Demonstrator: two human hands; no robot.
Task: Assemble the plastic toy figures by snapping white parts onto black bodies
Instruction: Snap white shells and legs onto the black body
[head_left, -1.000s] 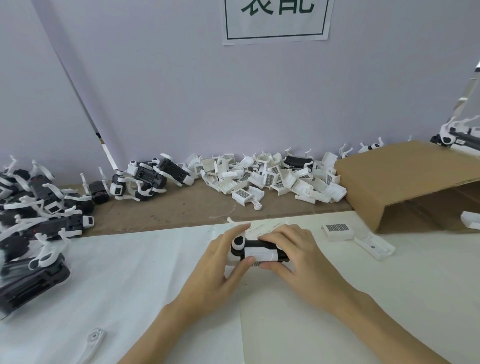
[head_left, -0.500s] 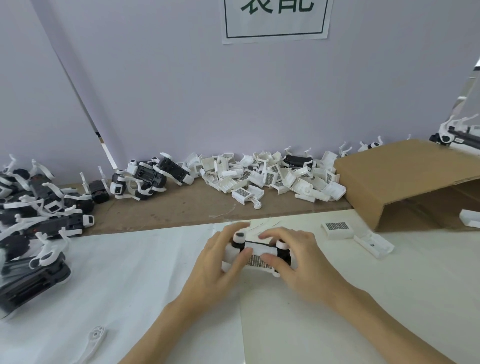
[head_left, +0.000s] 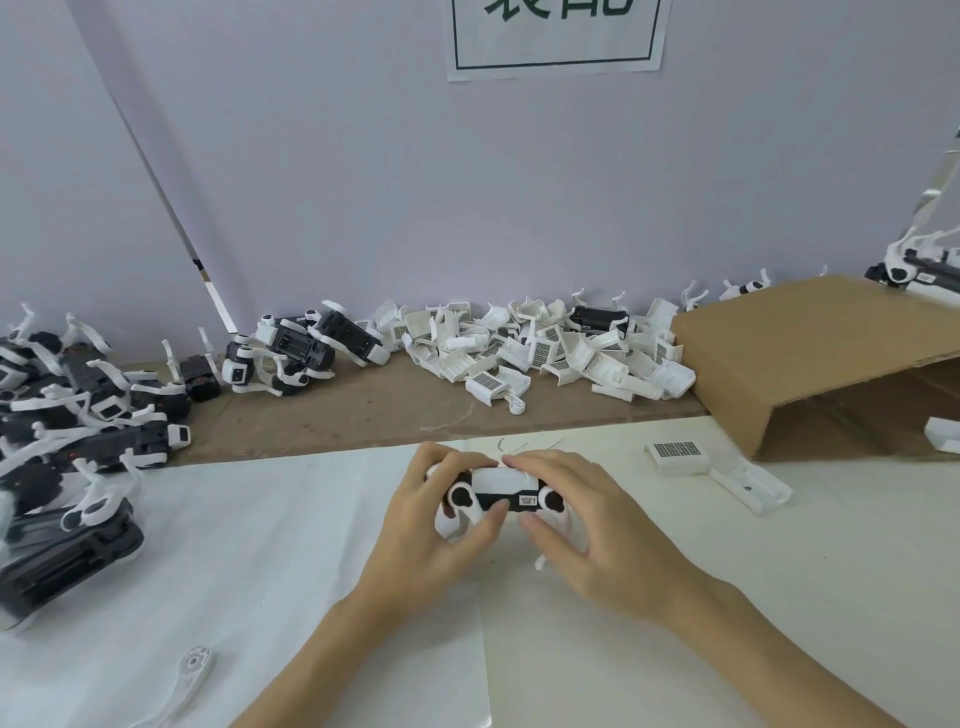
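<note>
Just in front of the pile of loose white plastic shells (head_left: 545, 353), the left hand (head_left: 421, 525) and right hand (head_left: 587, 525) both grip the small black-bodied plastic toy figure with white fittings (head_left: 504, 493), so pressing evenly at both ends should seat the white part squarely.

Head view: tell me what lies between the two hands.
In the head view, a black toy body with white snapped-on parts lies between the left hand and right hand, gripped by both.

We see our bare left hand (head_left: 415, 525) and right hand (head_left: 597, 525), forearms uncovered: no sleeves, rings or watch.
</note>
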